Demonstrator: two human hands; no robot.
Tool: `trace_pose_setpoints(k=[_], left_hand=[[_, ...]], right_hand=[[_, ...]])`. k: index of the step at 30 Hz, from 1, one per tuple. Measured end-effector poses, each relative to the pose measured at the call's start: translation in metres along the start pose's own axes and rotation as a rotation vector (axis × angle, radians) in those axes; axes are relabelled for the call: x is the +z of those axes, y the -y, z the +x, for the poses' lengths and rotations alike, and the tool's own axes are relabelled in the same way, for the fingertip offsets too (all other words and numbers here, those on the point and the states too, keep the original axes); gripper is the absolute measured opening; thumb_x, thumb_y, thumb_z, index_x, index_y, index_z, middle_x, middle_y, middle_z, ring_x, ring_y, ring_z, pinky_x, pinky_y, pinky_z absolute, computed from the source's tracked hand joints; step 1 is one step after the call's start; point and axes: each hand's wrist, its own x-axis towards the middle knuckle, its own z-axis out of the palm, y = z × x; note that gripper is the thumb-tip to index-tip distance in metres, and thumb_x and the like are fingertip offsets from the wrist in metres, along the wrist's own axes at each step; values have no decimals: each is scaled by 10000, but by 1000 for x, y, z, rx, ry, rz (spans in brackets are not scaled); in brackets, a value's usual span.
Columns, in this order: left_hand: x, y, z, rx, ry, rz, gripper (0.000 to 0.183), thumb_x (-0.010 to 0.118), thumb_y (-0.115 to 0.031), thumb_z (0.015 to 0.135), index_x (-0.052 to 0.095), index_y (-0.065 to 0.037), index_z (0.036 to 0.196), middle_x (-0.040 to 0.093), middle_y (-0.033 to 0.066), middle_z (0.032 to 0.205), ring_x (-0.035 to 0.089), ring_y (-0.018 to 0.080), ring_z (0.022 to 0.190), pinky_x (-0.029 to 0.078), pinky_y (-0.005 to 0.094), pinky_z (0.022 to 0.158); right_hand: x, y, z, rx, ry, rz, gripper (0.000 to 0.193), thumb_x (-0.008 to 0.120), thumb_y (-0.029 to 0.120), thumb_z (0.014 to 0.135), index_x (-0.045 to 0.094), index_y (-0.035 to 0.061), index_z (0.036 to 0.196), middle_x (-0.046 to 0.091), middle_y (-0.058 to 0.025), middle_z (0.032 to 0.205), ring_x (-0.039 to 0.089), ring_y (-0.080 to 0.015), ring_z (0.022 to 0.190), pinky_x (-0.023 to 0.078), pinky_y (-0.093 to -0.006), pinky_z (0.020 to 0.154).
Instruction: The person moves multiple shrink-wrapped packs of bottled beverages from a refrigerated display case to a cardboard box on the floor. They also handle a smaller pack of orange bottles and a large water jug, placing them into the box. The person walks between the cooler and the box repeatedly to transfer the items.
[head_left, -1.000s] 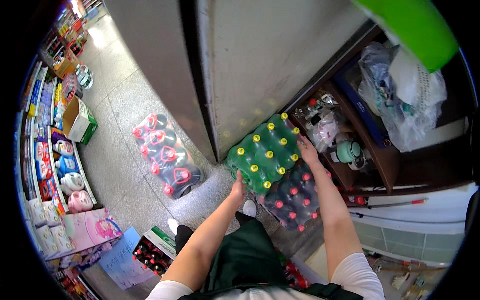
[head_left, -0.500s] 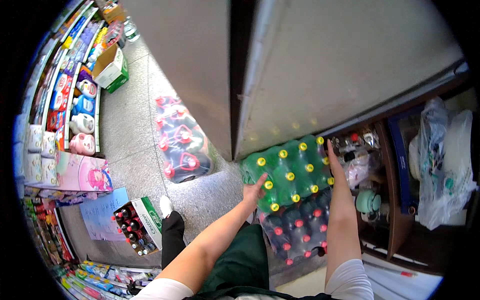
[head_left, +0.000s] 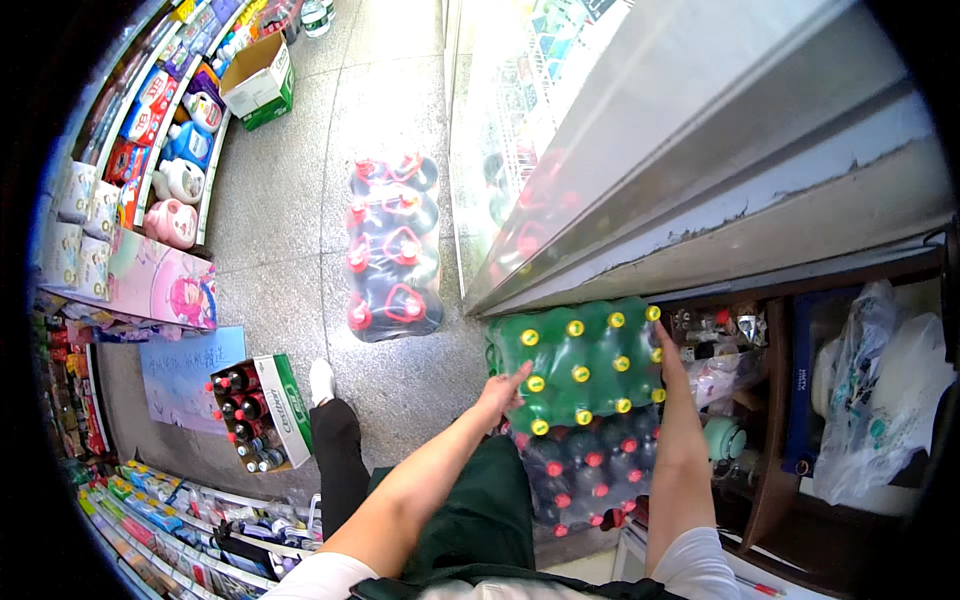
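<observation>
A shrink-wrapped pack of green bottles with yellow caps (head_left: 598,350) rests on a wrapped pack of dark bottles with red caps (head_left: 590,475) in front of me. My left hand (head_left: 503,393) grips the green pack's near left side, thumb up by the caps and the other fingers partly hidden. Against its right side lies my right hand (head_left: 672,352), fingers pointing away from me along the wrap. The green pack sits toward the far part of the dark one, so several red caps show along the near side.
Beyond the pack stands a large cabinet with a glass front (head_left: 560,170). Large red-capped bottles (head_left: 397,250) stand wrapped on the floor to the left. Near my foot is a carton of dark bottles (head_left: 262,415). A brown shelf (head_left: 775,440) with plastic bags is at right.
The view has turned, showing more of the cabinet's glass side. Both hands stay on the green pack, which sits slightly lower and straighter in the picture.
</observation>
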Motion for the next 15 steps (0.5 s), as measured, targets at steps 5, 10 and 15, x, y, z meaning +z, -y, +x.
trace_pose_setpoints(k=[5, 10, 15], left_hand=[[-22, 7, -48, 74, -129, 54, 535, 654, -590, 797, 601, -58, 810, 524, -5, 640, 485, 120, 542, 408, 267, 523], [-94, 36, -76, 49, -364, 28, 567, 640, -606, 793, 606, -42, 751, 576, 52, 648, 520, 144, 550, 419, 289, 524], [-156, 59, -96, -20, -242, -115, 552, 618, -598, 819, 604, -46, 830, 538, 23, 662, 469, 122, 545, 408, 273, 522]], right_hand=[[19, -29, -15, 99, -72, -9, 735, 669, 582, 776, 564, 19, 1238, 600, -78, 1176, 594, -208, 995, 485, -384, 843], [129, -20, -65, 92, 20, -18, 686, 726, 538, 746, 610, -22, 1124, 632, -84, 1044, 610, -187, 893, 495, -341, 794], [177, -22, -102, -20, 79, -176, 593, 729, 519, 759, 668, -37, 955, 653, -66, 936, 602, -151, 823, 478, -300, 774]])
